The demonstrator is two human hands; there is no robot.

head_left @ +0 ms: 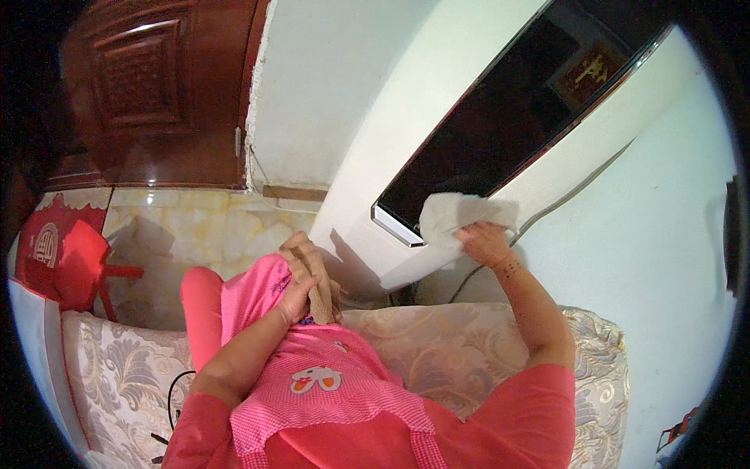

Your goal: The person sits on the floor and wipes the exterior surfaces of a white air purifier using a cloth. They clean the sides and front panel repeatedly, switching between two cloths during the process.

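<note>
My right hand (486, 243) grips a whitish cloth (445, 217), spread against the lower end of the glossy black panel (469, 129) on a tall white floor-standing air conditioner (357, 193). The cloth covers part of the panel's lower right edge and the white casing beside it. A silver trim strip (398, 224) shows just left of the cloth. My left hand (300, 293) is closed around a folded tan cloth (319, 293), held over my lap in front of the pink checked apron (351, 357). That cloth hangs clear of the air conditioner.
I am on a seat with a patterned fabric cover (445, 346). A dark cable (562, 202) runs along the wall behind the air conditioner. At the left stand a red stool (88, 258) and a brown panelled door (152, 88). Marble-look tiles (193, 228) cover the floor.
</note>
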